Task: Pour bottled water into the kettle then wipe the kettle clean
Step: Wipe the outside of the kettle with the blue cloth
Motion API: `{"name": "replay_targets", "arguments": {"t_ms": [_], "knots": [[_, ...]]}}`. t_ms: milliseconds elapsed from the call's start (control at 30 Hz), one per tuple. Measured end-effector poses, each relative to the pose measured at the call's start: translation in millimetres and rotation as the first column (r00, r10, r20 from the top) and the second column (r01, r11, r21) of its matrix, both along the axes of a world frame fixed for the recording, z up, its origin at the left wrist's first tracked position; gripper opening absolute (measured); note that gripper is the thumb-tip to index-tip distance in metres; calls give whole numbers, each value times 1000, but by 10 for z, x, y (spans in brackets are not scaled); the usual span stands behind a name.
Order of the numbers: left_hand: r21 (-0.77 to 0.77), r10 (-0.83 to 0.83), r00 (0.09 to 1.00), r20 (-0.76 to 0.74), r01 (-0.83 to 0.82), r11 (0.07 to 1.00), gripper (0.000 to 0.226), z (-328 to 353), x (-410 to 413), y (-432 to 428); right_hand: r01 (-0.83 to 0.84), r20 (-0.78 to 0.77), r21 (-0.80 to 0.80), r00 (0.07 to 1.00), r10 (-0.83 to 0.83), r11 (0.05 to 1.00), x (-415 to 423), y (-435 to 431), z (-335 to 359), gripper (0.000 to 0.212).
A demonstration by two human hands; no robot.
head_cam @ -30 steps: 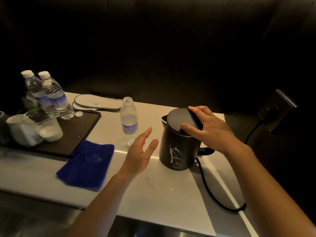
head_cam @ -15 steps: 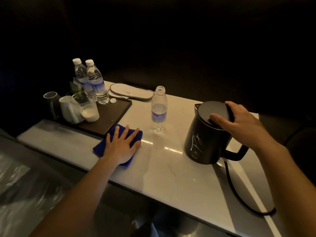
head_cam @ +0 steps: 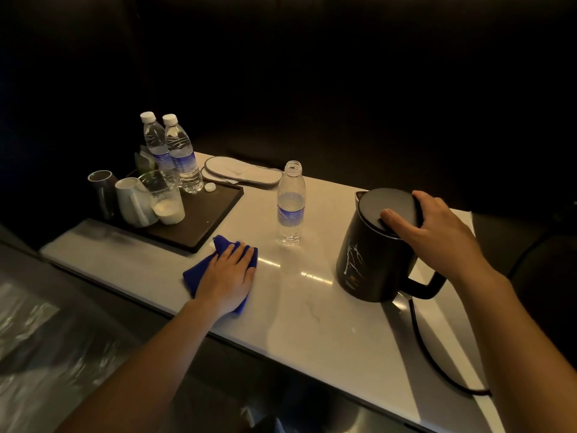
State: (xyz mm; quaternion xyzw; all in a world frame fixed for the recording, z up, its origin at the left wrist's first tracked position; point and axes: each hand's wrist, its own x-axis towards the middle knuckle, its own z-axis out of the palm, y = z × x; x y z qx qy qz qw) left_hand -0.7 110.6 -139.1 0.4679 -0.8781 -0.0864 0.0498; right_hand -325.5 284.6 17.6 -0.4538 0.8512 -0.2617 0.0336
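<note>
Head view: my left hand (head_cam: 229, 276) lies flat, fingers spread, pressed on the blue cloth (head_cam: 199, 273) at centre-left of the frame, near the bench (head_cam: 312, 323) front edge. Not gripping it yet, just palm down on top. My right hand (head_cam: 437, 232) is cupped over the closed lid of the black kettle (head_cam: 371, 260) at centre-right, thumb on the lid top, fingers round the far rim. The kettle stands upright on the bench with its cord (head_cam: 431, 354) trailing toward the lower right.

An open water bottle (head_cam: 291, 204), uncapped and roughly half full, stands between the cloth and the kettle, apart from both. Its cap (head_cam: 209, 187) sits on the dark tray (head_cam: 199, 220) at upper left, beside two sealed bottles (head_cam: 171, 151) and cups (head_cam: 146, 201).

My read: pouring looks done, wiping comes next.

Risks:
- swinging the cloth across to the kettle could clip the uncapped bottle and spill it
- wiping hard could drag the kettle, since the cord may snag or tug
- white streaks on the kettle side may be printed pattern, not dirt; can't tell
</note>
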Motion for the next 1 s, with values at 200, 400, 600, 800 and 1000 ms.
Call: {"name": "replay_targets", "arguments": {"t_ms": [200, 400, 600, 800, 1000], "knots": [[97, 133, 901, -413, -102, 990, 39, 47, -120, 322, 17, 25, -25, 1000, -16, 1000, 44, 22, 10, 92], [605, 559, 342, -755, 36, 795, 26, 687, -597, 1030, 54, 11, -37, 999, -53, 998, 102, 36, -13, 85], [560, 543, 160, -824, 368, 742, 32, 1159, -1472, 1486, 54, 5, -33, 999, -54, 998, 111, 38, -18, 82], [185, 150, 321, -935, 82, 979, 45, 911, -2102, 1508, 31, -2, -81, 1000, -31, 996, 115, 50, -8, 74], [202, 199, 238, -951, -14, 979, 47, 656, -2228, 1377, 27, -25, -92, 999, -29, 995, 64, 28, -56, 73]]}}
